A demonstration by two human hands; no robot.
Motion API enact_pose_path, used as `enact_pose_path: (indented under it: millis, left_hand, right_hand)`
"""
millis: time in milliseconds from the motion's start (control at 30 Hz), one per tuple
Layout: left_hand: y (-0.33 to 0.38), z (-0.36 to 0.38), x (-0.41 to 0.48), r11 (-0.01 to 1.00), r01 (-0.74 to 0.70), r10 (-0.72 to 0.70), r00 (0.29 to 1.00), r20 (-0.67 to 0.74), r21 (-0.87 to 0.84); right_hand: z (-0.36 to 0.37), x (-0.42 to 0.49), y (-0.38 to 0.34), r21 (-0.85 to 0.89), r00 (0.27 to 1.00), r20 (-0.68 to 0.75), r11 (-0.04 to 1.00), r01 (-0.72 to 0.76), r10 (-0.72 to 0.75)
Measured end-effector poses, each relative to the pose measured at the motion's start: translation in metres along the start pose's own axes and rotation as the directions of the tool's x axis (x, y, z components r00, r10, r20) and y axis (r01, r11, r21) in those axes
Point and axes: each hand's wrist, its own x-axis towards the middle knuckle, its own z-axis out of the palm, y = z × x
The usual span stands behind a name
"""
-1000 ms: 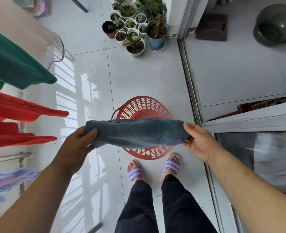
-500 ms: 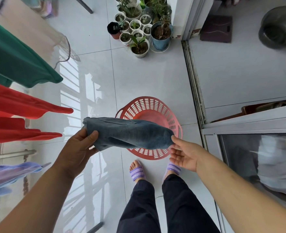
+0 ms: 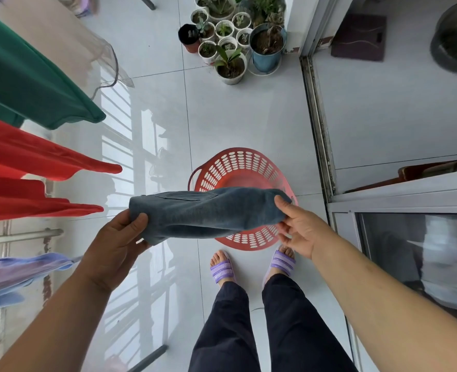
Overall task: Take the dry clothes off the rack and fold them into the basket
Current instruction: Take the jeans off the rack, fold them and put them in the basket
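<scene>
Early days by the look of it. One folded blue-grey garment [image 3: 203, 210] hangs over the single red basket [image 3: 238, 167] at 12 o'clock. The left hand [image 3: 114, 242] has a full grip on one end and the right hand [image 3: 299, 229] pinches the other. At 9 o'clock, five are left: one green top [image 3: 34, 84], two red pieces [image 3: 34, 157], one lilac piece [image 3: 15, 269] and one beige piece [image 3: 61, 41].

The folded blue-grey denim garment [image 3: 203, 210] between left hand [image 3: 116, 245] and right hand [image 3: 299, 229] hides the middle of the round red perforated plastic basket [image 3: 238, 162].
</scene>
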Motion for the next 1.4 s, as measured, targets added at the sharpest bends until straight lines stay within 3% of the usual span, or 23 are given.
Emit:
enact_pose_path:
  millis: [200, 333, 433, 500, 567, 667, 767, 833, 933, 1000, 1067, 1100, 1167, 1267, 1333, 1400]
  left_hand:
    - [-0.003, 0.006, 0.001, 0.999, 0.002, 0.002, 0.995, -0.096, 0.041]
    - [0.0, 0.015, 0.002, 0.984, -0.021, 0.036, 0.996, -0.082, 0.177]
    - [0.001, 0.017, 0.005, 0.933, -0.042, 0.092, 0.988, -0.125, 0.358]
    - [0.003, 0.021, 0.007, 0.864, -0.026, 0.128, 0.978, -0.167, 0.504]
    - [0.006, 0.026, 0.01, 0.779, -0.019, 0.179, 0.965, -0.194, 0.626]
    - [0.011, 0.03, 0.018, 0.707, 0.008, 0.193, 0.96, -0.204, 0.707]
    - [0.017, 0.041, 0.023, 0.773, 0.018, 0.11, 0.981, -0.162, 0.634]
    - [0.014, 0.047, 0.023, 0.798, 0.023, 0.074, 0.988, -0.136, 0.602]
    - [0.012, 0.052, 0.019, 0.814, 0.016, 0.074, 0.989, -0.131, 0.58]
    - [0.021, 0.051, 0.018, 0.863, -0.022, 0.116, 0.981, -0.156, 0.504]
    - [0.034, 0.042, 0.018, 0.959, -0.095, 0.125, 0.987, -0.096, 0.268]
    - [0.038, 0.038, 0.017, 0.981, -0.119, 0.124, 0.992, -0.026, 0.15]
    - [0.033, 0.033, 0.018, 0.987, -0.075, 0.066, 0.995, 0.069, 0.141]
    - [0.007, 0.035, 0.022, 0.912, 0.041, -0.072, 0.996, 0.061, 0.407]
    - [-0.006, 0.035, 0.027, 0.913, 0.078, -0.094, 0.995, 0.02, 0.402]
    - [-0.011, 0.031, 0.029, 0.952, 0.09, -0.099, 0.995, 0.016, 0.294]
  right_hand:
    - [-0.013, -0.003, -0.02, -0.15, 0.922, -0.069, 0.918, 0.367, -0.38]
    - [-0.021, -0.001, -0.029, -0.253, 0.886, -0.02, 0.859, 0.445, -0.464]
    - [-0.025, -0.003, -0.028, -0.543, 0.858, 0.024, 0.714, 0.442, -0.513]
    - [-0.025, -0.009, -0.025, -0.644, 0.839, 0.032, 0.63, 0.433, -0.544]
    - [-0.025, -0.019, -0.021, -0.635, 0.808, 0.016, 0.618, 0.463, -0.589]
    - [-0.025, -0.031, -0.018, -0.439, 0.764, -0.056, 0.703, 0.559, -0.643]
    - [-0.034, -0.034, -0.019, -0.308, 0.841, -0.006, 0.801, 0.513, -0.54]
    - [-0.042, -0.03, -0.018, -0.342, 0.889, 0.011, 0.834, 0.434, -0.458]
    - [-0.044, -0.029, -0.024, -0.401, 0.866, -0.06, 0.806, 0.435, -0.497]
    - [-0.039, -0.036, -0.033, -0.241, 0.822, -0.079, 0.811, 0.533, -0.564]
    - [-0.039, -0.043, -0.041, 0.044, 0.782, -0.012, 0.781, 0.622, -0.623]
    - [-0.038, -0.046, -0.043, 0.099, 0.775, 0.052, 0.775, 0.624, -0.63]
    - [-0.033, -0.043, -0.034, -0.057, 0.828, 0.141, 0.831, 0.553, -0.542]
    - [-0.032, -0.024, -0.009, -0.414, 0.898, 0.027, 0.813, 0.41, -0.439]
    - [-0.039, -0.015, 0.0, -0.428, 0.902, -0.019, 0.819, 0.383, -0.431]
    - [-0.045, -0.015, 0.005, -0.362, 0.928, 0.024, 0.862, 0.354, -0.371]
